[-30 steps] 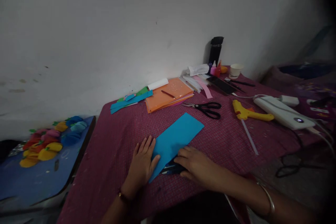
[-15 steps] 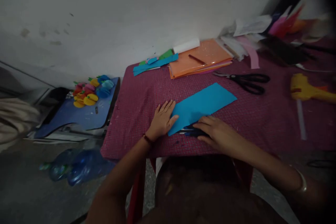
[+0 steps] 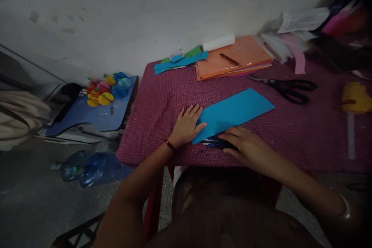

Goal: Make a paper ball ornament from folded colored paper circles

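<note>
Head view: far to the left of the person's left hand [image 3: 187, 127], a beige cloth [image 3: 21, 116] hangs at the edge of sight. Nearer that hand stands a low blue table [image 3: 87, 120] holding bright paper shapes [image 3: 106, 99] in red, pink, yellow and blue; clear plastic bottles [image 3: 99, 166] lie on the floor below it. Beyond the left hand's fingertips are blue and green strips [image 3: 186, 62]. The left hand rests palm down, fingers slightly spread and thumb out, on the left end of a blue sheet [image 3: 238, 108]. The sheet slants away between and beyond both hands on a maroon checked tablecloth [image 3: 162, 100]. At its near edge, the right hand [image 3: 250, 145] curls over a dark object [image 3: 216, 142], mostly hidden; I cannot tell whether the fingers pinch it. Ahead of the right hand lie orange sheets [image 3: 221, 66] with a pencil [image 3: 230, 59] on top. Farther right of it are black-handled scissors [image 3: 271, 81], then a yellow glue gun [image 3: 356, 100], blurred.
</note>
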{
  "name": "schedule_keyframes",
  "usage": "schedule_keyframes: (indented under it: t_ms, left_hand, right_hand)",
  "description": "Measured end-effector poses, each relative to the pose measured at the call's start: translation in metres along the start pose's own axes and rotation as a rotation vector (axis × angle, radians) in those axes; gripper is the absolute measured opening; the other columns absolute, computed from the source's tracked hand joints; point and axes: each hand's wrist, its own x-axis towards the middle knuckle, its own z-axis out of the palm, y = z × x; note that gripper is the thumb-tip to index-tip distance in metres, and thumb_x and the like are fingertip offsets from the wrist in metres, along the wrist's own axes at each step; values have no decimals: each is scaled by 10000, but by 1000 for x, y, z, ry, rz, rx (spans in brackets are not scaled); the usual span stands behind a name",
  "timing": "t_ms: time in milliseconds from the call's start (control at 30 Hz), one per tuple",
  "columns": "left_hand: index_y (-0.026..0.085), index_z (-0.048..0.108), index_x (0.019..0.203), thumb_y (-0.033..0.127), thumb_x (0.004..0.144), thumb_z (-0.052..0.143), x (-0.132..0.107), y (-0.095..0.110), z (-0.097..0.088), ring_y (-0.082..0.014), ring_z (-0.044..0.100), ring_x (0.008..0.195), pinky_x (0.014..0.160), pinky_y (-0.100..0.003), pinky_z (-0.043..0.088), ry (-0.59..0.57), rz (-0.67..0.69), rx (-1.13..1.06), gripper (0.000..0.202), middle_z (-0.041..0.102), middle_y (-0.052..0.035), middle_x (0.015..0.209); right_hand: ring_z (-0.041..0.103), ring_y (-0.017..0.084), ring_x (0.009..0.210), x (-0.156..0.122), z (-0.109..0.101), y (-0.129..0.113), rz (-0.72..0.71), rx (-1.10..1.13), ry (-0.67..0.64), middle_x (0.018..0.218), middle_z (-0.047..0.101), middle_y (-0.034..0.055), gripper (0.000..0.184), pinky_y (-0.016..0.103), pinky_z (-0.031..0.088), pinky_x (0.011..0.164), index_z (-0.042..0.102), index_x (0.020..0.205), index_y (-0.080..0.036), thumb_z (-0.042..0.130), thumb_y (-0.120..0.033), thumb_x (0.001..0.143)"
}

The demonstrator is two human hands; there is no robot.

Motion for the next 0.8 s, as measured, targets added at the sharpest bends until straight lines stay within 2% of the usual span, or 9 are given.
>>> schedule_keyframes:
  t_ms: [167,267,367,467,567,633,700,800]
  left_hand:
    - [181,289,1547,633,982,238,0,2,1,-269,225,1513,1231,-501,151,13,4,45,726,285,-66,1630]
    - [190,299,1544,628,983,245,0,3,1,-275,229,1512,1229,-505,157,8,-2,59,714,281,-69,1631]
    - [195,302,1543,593,994,264,1,1,2,-269,232,1511,1227,-509,166,22,2,66,679,290,-71,1628]
    - [194,316,1535,542,1004,307,0,-1,1,-266,239,1510,1222,-522,180,24,-2,53,635,300,-82,1623]
    - [167,335,1524,510,997,366,-1,5,-4,-289,245,1505,1214,-553,189,28,-23,11,630,317,-113,1613]
    - [166,371,1506,507,980,414,-2,16,-8,-301,301,1480,1213,-573,185,42,-10,-10,629,376,-122,1584]
    - [177,413,1485,505,950,478,-1,33,-14,-313,368,1440,1208,-556,229,-20,70,-12,631,421,-116,1558]
    - [157,451,1469,404,935,495,3,60,-21,-372,376,1423,1160,-548,334,-152,145,48,590,403,-131,1567]
  right_hand:
    - [584,265,1034,7,4,-7,-12,-33,1,1098,644,120,316,460,489,943,654,1221,-154,550,-248,938]
    - [585,264,1028,2,3,-9,-25,-1,-5,1111,642,120,308,456,496,925,654,1215,-167,561,-249,933]
    - [597,253,1019,-14,-2,-7,-36,40,-17,1117,643,114,299,444,505,905,649,1213,-201,568,-256,931]
    - [610,243,1059,-40,-12,5,15,40,34,1145,640,109,312,420,512,922,632,1236,-218,563,-270,936]
    - [620,248,1091,-72,-27,32,155,-22,171,1167,644,116,313,406,521,935,627,1231,-210,553,-314,945]
    - [634,270,1067,-93,-37,53,315,-110,289,1149,657,126,325,422,527,915,626,1229,-204,539,-343,949]
    - [646,296,1021,-107,-43,72,500,-215,378,1112,670,129,361,441,531,877,615,1251,-200,531,-369,943]
    - [638,314,1012,-114,-46,89,682,-347,396,1125,654,136,416,452,522,865,590,1296,-172,509,-359,934]
